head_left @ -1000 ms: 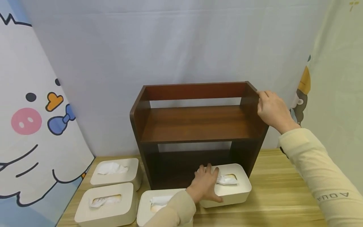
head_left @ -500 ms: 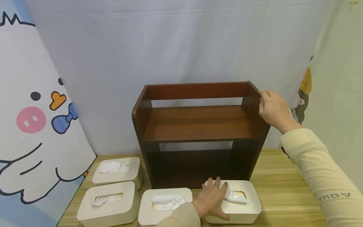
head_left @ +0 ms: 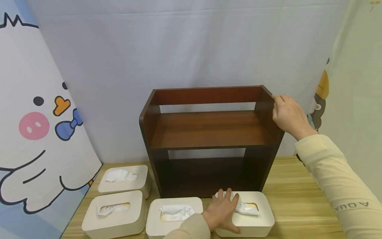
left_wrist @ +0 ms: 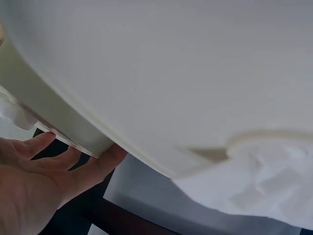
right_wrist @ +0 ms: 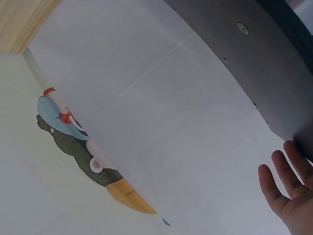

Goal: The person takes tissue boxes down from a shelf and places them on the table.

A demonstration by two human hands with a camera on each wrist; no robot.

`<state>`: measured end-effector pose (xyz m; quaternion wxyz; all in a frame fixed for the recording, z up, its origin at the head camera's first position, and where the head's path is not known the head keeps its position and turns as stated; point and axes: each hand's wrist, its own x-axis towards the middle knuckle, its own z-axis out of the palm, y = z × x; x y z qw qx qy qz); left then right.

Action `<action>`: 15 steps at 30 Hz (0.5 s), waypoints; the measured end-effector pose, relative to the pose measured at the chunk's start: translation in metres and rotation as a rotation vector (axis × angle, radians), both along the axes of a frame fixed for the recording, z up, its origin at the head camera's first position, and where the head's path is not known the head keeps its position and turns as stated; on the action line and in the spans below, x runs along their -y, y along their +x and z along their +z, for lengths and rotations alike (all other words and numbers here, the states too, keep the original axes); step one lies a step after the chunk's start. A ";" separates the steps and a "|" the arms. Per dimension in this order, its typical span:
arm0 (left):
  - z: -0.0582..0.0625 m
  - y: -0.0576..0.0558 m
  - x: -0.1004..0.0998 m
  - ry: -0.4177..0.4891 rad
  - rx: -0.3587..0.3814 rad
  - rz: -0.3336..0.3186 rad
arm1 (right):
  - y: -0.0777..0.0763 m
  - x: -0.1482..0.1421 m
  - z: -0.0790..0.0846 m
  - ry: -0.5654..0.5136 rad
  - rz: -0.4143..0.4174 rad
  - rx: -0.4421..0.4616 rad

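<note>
A cream tissue box sits on the table in front of the shelf's right half, with tissue showing in its top slot. My left hand holds this box by its left end, fingers over the top near the back edge and thumb at the front side. In the left wrist view the fingers of the left hand reach around the box's end. At the upper right, my right hand grips the top of the right side panel of a dark brown two-tier shelf. In the right wrist view, fingers lie by the panel.
Another tissue box stands under my left forearm, partly covered by the sleeve. Further left are two more boxes, one in front and one behind. The wooden table meets a grey cloth backdrop.
My left hand has drawn the right tissue box out from the shelf's lower opening, toward me and slightly right. The right hand keeps its hold on the shelf.
</note>
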<state>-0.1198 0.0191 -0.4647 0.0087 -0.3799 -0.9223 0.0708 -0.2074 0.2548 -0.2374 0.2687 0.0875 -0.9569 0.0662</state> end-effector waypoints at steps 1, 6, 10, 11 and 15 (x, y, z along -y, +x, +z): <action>0.000 0.000 0.000 -0.003 -0.009 -0.004 | 0.000 0.000 0.000 0.000 -0.001 0.004; -0.001 -0.002 0.001 -0.015 -0.034 -0.020 | 0.000 -0.001 0.000 0.001 0.001 0.020; 0.001 0.000 0.002 -0.032 -0.020 -0.029 | 0.000 -0.003 0.000 0.016 0.010 0.018; 0.003 0.000 0.003 -0.034 -0.012 -0.032 | 0.000 -0.003 0.000 0.021 0.010 0.018; 0.014 -0.003 0.007 -0.022 0.062 -0.036 | 0.000 -0.004 0.000 0.047 -0.005 -0.003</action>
